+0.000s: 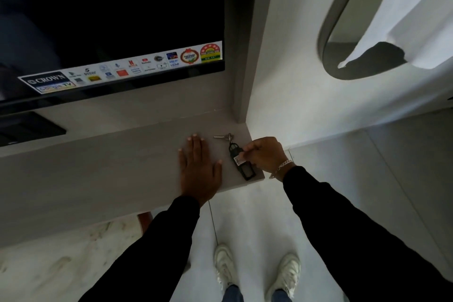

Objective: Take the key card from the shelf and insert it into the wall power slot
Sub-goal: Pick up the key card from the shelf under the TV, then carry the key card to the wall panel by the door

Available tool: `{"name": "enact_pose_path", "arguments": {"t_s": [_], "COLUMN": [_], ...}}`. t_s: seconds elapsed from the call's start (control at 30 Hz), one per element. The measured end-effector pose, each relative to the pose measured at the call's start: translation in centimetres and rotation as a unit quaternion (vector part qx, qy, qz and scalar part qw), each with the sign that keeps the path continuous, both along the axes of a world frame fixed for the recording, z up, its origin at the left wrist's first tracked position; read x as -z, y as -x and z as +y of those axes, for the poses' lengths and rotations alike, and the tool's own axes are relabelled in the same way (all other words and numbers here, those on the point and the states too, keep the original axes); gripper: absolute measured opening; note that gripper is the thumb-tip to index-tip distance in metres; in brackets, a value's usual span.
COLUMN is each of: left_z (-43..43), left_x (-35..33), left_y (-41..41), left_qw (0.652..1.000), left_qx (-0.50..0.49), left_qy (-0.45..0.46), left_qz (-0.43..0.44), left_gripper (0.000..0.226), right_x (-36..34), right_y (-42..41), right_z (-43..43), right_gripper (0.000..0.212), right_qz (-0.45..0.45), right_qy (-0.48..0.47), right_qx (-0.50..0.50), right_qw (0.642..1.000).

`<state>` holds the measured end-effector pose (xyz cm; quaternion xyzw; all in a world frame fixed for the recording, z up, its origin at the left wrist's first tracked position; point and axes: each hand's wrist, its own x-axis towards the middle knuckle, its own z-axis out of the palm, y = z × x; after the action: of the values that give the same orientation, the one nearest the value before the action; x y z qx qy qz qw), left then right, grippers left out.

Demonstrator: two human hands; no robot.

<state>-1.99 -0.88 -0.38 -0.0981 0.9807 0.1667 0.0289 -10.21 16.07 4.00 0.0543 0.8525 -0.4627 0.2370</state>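
1. Near the lower right corner of the shelf [122, 167], just right of the frame's centre, the key card [241, 163] is seen lying flat as a dark tag with a small pale label, a ring and a metal key [221, 137] attached at its far end.
2. The right hand [266, 154] is placed over the tag's right edge, with its fingertips [245, 153] pinched at the label; the grip is nearly closed on the card, though whether the card is lifted off the shelf cannot be told.
3. The left hand [198, 167] is laid flat and spread on the shelf just beside the card, nothing being held by it.
4. For the pick-up to be done well, the thin tag is best tipped up by its edge or slid toward the shelf's near edge, so that it can be pinched through its thickness; the dangling key should be allowed to hang free.
5. The wall power slot is not seen anywhere in the frame, so it must be looked for once the card is secured.
6. Counted: one key card, one metal key, one shelf, two hands, one television [110, 19] at upper left, one bracelet [282, 167] on the right wrist, two pale shoes [224, 265] at the bottom.
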Motion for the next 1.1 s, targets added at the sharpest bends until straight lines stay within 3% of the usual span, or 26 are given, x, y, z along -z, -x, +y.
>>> {"name": "enact_pose_path", "arguments": {"t_s": [0.17,0.3,0.8,1.1], "left_z": [1.8,5.2,30.1,45.7], "left_x": [-1.6,-3.3,-11.6,-14.0], "left_y": [0.9,1.6,9.4,17.2], "left_qw": [0.995,0.986,0.935,0.894], "left_qx": [0.015,0.036,0.207,0.308], "left_qy": [-0.102,-0.152,-0.198,-0.244], "left_qz": [0.017,0.057,0.208,0.216], "left_gripper": [0.073,0.062,0.062,0.062], "right_x": [-2.3,-4.0,-12.6,-15.2], "right_y": [0.0,0.4,1.7,3.8], "right_z": [2.9,6.6,32.0,47.4], "right_gripper": [0.010,0.009,0.009,0.007], "right_qz": [-0.081,-0.100,0.001,0.072], "right_qy": [0.148,0.201,0.334,0.351], "right_qx": [0.036,0.059,0.160,0.257], "right_qw": [0.985,0.973,0.929,0.897]}}
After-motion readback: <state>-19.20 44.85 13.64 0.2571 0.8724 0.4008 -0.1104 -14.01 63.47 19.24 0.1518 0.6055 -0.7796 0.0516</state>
